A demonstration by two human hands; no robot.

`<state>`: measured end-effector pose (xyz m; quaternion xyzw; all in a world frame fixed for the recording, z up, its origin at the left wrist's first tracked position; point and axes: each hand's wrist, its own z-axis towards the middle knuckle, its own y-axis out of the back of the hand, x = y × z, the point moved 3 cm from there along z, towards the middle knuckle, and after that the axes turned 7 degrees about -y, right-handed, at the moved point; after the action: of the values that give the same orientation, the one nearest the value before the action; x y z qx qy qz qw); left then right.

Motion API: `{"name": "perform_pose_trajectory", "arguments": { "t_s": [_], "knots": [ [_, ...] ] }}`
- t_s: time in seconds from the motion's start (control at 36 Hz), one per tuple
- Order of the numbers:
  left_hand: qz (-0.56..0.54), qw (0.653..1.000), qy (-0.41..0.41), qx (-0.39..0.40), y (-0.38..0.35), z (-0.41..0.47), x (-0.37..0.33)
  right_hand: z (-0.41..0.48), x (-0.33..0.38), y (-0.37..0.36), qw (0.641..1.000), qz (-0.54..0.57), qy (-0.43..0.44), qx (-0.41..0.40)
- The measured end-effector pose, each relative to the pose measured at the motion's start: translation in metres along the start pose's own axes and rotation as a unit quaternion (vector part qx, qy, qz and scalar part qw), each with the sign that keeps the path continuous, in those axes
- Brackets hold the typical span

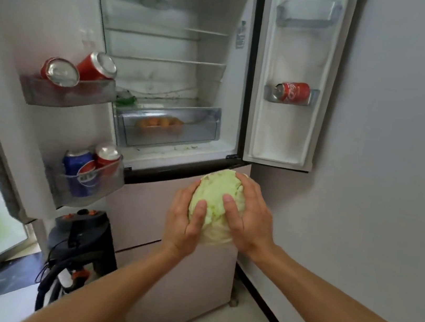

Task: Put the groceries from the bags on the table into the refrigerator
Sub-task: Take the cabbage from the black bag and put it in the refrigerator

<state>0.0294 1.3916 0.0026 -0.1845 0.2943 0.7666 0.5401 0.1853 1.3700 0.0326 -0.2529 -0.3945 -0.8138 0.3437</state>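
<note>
1. Here both arms reach forward; left hand [186, 220] and right hand [248, 216] grip one cabbage [216, 202], fingers pressed on its sides, below the open refrigerator [168, 44].
2. Door cans: five; drawer [168, 126] holds oranges, count unclear.

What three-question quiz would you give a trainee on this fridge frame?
1. True or false: the cabbage is held in both the left hand and the right hand.
2. How many cans sit in the right door's bin?
3. The orange items lie: A) on a wire shelf B) in the clear drawer C) in a left door bin.

Key: 1 true; 2 one, a red can lying on its side; 3 B.
</note>
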Motion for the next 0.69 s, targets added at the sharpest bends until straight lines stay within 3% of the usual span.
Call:
{"name": "perform_pose_trajectory", "arguments": {
  "t_s": [0.25,0.69],
  "knots": [
    [0.037,0.998,-0.023,-0.048,-0.054,0.140,0.067,0.173,-0.047,-0.029,0.998,0.033,0.059,0.010],
    [0.109,0.985,-0.052,-0.122,-0.056,0.368,0.218,0.433,-0.065,-0.151,0.990,0.098,0.104,-0.018]
  ]
}}
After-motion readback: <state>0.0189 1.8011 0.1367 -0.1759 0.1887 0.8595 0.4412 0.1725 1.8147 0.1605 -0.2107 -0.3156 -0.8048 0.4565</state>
